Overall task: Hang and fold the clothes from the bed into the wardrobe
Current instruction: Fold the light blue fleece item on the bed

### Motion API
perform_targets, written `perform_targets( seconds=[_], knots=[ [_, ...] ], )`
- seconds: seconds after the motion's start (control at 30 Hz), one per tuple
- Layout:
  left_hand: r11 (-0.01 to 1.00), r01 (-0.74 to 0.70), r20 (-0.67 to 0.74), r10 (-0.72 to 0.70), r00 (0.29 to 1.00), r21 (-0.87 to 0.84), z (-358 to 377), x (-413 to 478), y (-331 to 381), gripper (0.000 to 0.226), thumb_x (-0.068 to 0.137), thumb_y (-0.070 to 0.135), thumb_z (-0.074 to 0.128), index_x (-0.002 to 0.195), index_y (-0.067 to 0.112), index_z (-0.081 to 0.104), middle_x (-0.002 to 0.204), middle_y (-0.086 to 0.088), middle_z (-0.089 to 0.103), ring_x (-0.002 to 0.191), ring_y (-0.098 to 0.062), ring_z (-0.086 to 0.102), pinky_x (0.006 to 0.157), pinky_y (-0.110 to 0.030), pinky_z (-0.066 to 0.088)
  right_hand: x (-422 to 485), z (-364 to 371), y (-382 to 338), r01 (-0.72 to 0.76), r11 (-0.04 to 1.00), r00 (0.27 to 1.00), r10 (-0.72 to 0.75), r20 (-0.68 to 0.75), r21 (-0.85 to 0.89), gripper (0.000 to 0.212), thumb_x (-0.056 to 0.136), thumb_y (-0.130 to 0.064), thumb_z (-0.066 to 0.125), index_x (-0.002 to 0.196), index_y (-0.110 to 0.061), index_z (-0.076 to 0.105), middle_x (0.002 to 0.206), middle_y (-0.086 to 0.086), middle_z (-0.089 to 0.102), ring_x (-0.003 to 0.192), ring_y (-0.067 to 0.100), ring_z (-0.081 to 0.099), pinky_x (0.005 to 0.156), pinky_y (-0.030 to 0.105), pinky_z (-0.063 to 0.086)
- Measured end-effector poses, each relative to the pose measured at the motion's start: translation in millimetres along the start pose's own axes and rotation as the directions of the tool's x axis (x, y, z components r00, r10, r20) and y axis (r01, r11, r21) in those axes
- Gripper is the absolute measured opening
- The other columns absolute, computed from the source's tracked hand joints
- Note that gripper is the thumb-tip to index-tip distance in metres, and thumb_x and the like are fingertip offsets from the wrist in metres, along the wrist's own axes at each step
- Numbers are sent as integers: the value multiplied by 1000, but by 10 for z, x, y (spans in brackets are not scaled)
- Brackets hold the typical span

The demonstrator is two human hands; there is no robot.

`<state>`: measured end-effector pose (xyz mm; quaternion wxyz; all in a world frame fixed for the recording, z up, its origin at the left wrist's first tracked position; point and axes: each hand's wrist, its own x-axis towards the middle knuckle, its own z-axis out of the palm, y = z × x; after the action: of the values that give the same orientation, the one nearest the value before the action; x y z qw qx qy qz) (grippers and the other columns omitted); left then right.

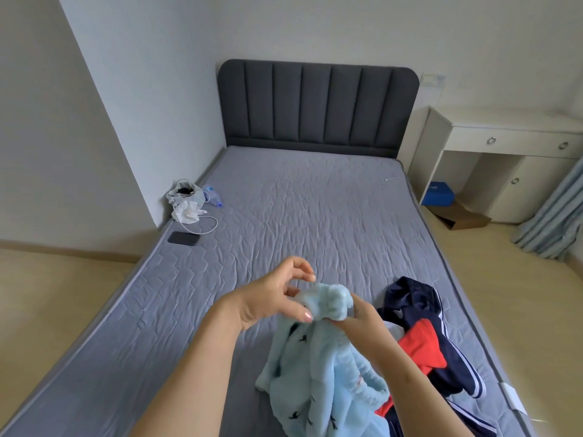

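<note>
Your right hand (pixel 362 315) grips fluffy pale-blue fleece garment (pixel 315 373) | your left hand (pixel 274 299) pinches its bunched top | above grey quilted bed (pixel 284 200)

From my remote seat I see a bare left forearm (pixel 195 357) and right forearm (pixel 397 364) running back from the grip, bare left hand (pixel 271 298) and right hand (pixel 362 313), and a glossy pale-pink left thumbnail (pixel 307 316).

Fluffy pale-blue garment (pixel 318 383) drapes, bunched at its top, onto the grey bed (pixel 284 216) — navy-and-red clothes (pixel 422 335) lie crumpled beside it.
</note>
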<state>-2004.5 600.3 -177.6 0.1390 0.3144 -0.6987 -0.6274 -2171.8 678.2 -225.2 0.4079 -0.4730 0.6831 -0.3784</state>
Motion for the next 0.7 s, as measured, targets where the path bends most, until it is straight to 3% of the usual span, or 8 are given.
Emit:
perform_targets(
  seconds=[0.07,0.13,0.27,0.37,0.47,0.53,0.6,0.7],
  knots=[
    [939,38,0,-40,999,343,34,37,-54,78,63,15,82,124,41,40,127,19,36,112,-4,46,90,-19,42,26,46,-27,29,999,999,-30,-34,-40,13,84,-14,64,94,-17,56,83,-6,62,81,10,58,70,20,45],
    [894,-37,-119,100,988,448,102,115,-110,57,65,19,81,113,35,54,116,17,49,110,-6,50,90,-19,41,35,90,-55,39,997,997,-43,-57,-71,14,83,-15,64,92,-14,53,78,-4,56,74,11,52,63,19,41],
    [943,-31,-467,192,863,331,89,146,-147,22,71,34,78,77,40,57,80,21,63,84,-4,61,72,-15,45,14,88,-56,66,995,998,-66,-12,81,18,81,-19,68,92,-22,54,93,4,63,90,20,59,81,34,50],
    [974,-119,-586,210,783,191,62,123,-94,16,75,31,75,75,33,59,77,19,65,76,3,61,69,-13,46,37,62,10,35,978,998,-24,54,-205,26,73,-35,70,91,-21,56,93,1,61,99,20,52,85,35,45],
    [953,-303,-736,214,642,13,-18,83,42,12,79,22,72,77,25,61,71,17,67,66,12,60,62,-5,46,25,107,164,-36,851,989,104,102,-523,33,71,-47,65,90,-22,56,89,-7,60,101,18,49,82,33,38],
    [929,-367,-794,192,577,-42,-136,31,128,10,80,24,71,78,25,61,70,20,68,68,12,61,61,-5,47,15,173,291,-65,892,981,140,137,-447,29,76,-42,64,94,-20,57,94,-4,64,101,20,54,90,37,42],
    [945,-328,-780,216,587,16,-250,-10,171,11,80,25,70,79,28,60,72,18,68,72,7,61,63,-7,47,29,191,300,-99,957,992,115,42,-274,14,82,-32,62,85,-22,53,81,-3,62,86,21,58,83,34,46],
    [968,-59,-790,234,567,244,-291,-23,93,21,77,31,73,75,28,53,72,20,58,72,-5,56,60,-18,38,106,124,162,-103,993,977,88,-194,-65,20,87,-23,56,75,-14,44,65,-4,48,66,17,46,60,30,37]
  ],
)
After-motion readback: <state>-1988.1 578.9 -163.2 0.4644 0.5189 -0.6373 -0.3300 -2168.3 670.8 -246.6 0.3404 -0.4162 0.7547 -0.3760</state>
